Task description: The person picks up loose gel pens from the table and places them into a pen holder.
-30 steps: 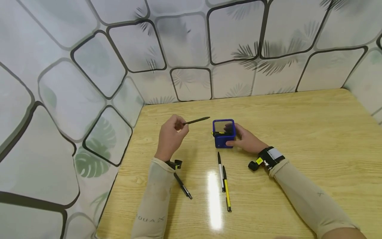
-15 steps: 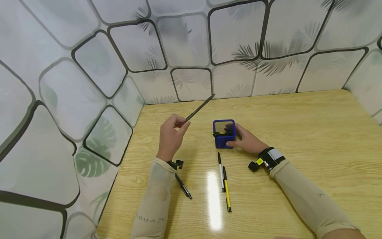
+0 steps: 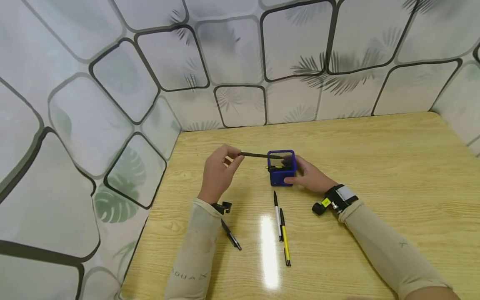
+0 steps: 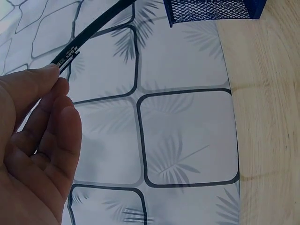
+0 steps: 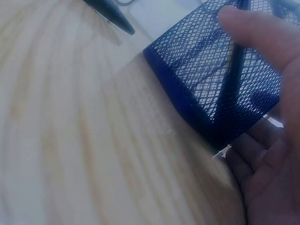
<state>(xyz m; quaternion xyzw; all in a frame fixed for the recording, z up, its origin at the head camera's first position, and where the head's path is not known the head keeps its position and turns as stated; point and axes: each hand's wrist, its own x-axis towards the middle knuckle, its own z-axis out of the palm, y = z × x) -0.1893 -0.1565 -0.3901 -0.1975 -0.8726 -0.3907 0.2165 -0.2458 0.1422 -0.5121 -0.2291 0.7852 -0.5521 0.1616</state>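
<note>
My left hand (image 3: 219, 173) pinches a black pen (image 3: 258, 155) by its clip end between thumb and fingers. The pen lies nearly level in the head view, its tip overlapping the mouth of a blue mesh pen holder (image 3: 279, 178). In the left wrist view the pen (image 4: 93, 30) slants up to the right, small print near its clip. My right hand (image 3: 310, 175) grips the holder from its right side, thumb on the front and fingers behind. Inside the holder is a black and yellow pen (image 3: 276, 168). Through the mesh (image 5: 201, 61) in the right wrist view, a dark pen shape shows.
On the wooden table (image 3: 356, 158), a white pen with black cap (image 3: 278, 216) and a yellow pen (image 3: 285, 237) lie side by side in front of the holder. A black pen (image 3: 230, 235) rests beside the left forearm. A patterned wall (image 3: 240, 104) rises behind the table.
The pen in my left hand first swung its tip up and away, then down to the right over the holder. The left hand shifted slightly right; the right hand and holder stayed put.
</note>
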